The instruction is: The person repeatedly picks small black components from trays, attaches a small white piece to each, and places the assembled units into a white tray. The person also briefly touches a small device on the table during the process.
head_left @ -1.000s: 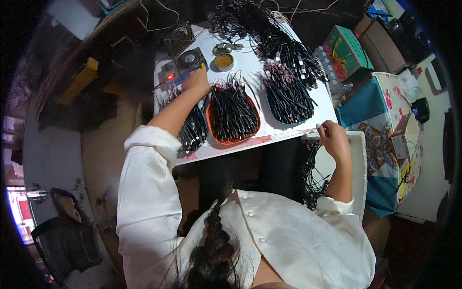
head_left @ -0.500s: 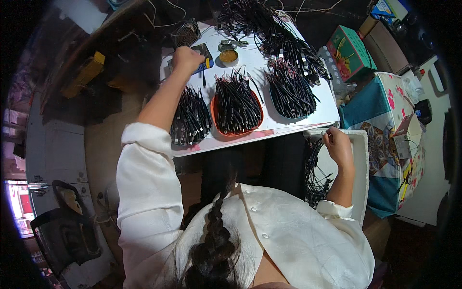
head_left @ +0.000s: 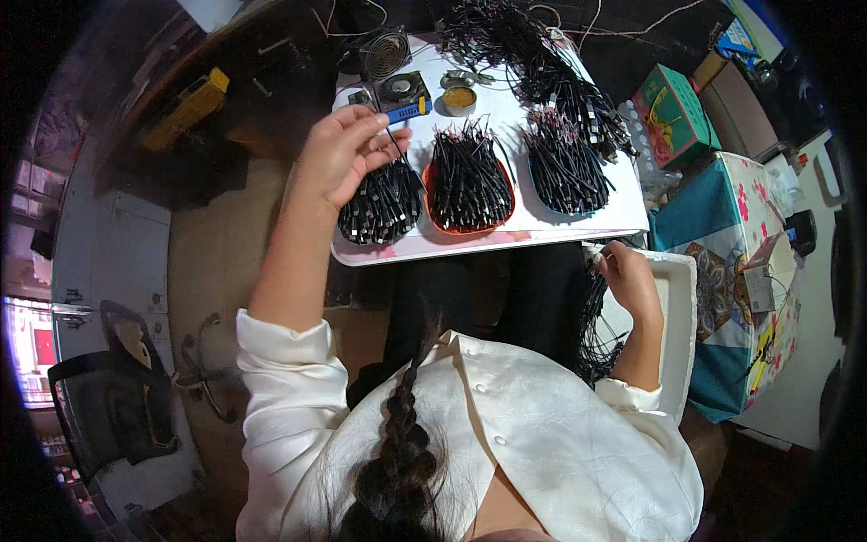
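Note:
My left hand (head_left: 348, 149) is over the far left of the white table (head_left: 506, 237), thumb and forefinger pinched on a short black cable (head_left: 392, 135); its other fingers are loosely bent. Just below it stands a bunch of short black cables (head_left: 377, 206). Beside that, an orange basket (head_left: 430, 210) holds a similar upright bunch. My right hand (head_left: 629, 275) is at the white foam box (head_left: 679, 312), fingers closed together near its far edge. What they grip is too small to make out. Black cables (head_left: 596, 348) lie in the box next to that hand.
A third cable bunch (head_left: 567, 172) stands in a blue container, with a loose cable heap (head_left: 533, 54) behind. Near my left hand are a blue-and-yellow tool (head_left: 406, 111), a small fan-like device (head_left: 402, 88), a coil (head_left: 386, 56) and a round tin (head_left: 459, 99).
My left hand has come back from the blue-and-yellow tool toward me, with the black cable in its pinch. My right hand stays at the foam box. The view has shifted slightly.

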`<state>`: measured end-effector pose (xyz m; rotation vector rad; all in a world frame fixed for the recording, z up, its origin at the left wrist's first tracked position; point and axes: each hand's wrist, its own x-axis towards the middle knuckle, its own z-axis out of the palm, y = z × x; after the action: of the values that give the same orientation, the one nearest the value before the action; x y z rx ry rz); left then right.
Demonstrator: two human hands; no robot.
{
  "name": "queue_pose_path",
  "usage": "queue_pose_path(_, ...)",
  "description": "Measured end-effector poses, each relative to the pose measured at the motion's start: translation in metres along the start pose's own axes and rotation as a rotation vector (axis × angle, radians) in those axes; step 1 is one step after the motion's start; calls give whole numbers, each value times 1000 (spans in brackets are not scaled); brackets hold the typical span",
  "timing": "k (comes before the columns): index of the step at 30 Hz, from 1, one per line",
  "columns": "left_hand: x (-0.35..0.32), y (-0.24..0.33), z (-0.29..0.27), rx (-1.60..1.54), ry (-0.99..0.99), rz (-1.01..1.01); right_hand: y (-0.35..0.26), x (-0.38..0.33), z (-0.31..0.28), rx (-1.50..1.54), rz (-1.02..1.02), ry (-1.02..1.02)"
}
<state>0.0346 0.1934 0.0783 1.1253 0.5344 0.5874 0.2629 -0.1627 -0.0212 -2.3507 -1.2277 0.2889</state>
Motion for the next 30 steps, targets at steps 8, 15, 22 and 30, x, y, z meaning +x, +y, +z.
queue_pose_path(8,-71,-61,17,-61,35,-8,-78,27,4,352,-89,-22)
queue_pose_path(15,-97,-95,27,-35,71,25,-141,125,40,230,-281,161)
queue_pose_path(22,-92,-103,28,-114,98,46,-153,167,68,-88,-145,30)
queue_pose_path(30,-85,-110,33,-274,86,37,-150,152,54,-4,-183,251)
